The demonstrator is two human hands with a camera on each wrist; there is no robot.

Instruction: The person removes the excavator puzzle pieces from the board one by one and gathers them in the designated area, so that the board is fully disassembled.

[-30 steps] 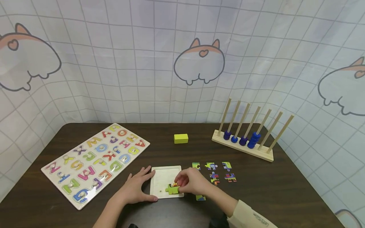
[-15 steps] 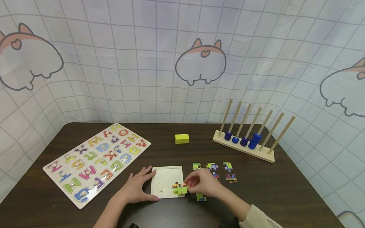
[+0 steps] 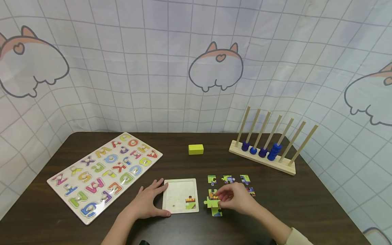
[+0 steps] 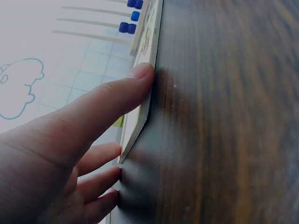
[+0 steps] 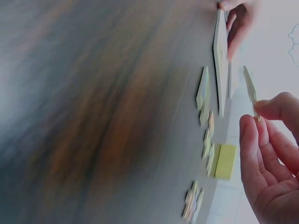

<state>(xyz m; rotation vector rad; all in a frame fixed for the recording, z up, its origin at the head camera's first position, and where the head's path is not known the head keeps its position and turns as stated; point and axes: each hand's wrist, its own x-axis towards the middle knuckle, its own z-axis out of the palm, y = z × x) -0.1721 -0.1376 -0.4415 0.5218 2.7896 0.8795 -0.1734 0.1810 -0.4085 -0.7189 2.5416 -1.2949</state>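
A square wooden puzzle tray (image 3: 176, 194) lies at the table's middle front, with a colourful puzzle piece (image 3: 190, 204) in its near right corner. My left hand (image 3: 147, 200) rests at the tray's left side, fingers spread; the thumb touches the near edge, as the left wrist view also shows. Between thumb and fingers, my right hand (image 3: 237, 198) pinches a green puzzle piece (image 3: 212, 203) to the right of the tray. The right wrist view shows this pinched piece (image 5: 249, 86) edge-on, raised above the table. It partly covers other pieces below.
Several loose puzzle pieces (image 3: 228, 178) lie right of the tray, some partly hidden by the right hand. An alphabet board (image 3: 104, 170) lies at left. A yellow block (image 3: 196, 149) sits behind the tray. A wooden peg stand (image 3: 263, 158) with blue beads is at back right.
My right hand has lifted the green piece out of the tray and carried it right, above the loose pieces. Another piece stays in the tray's corner. My left hand keeps its place.
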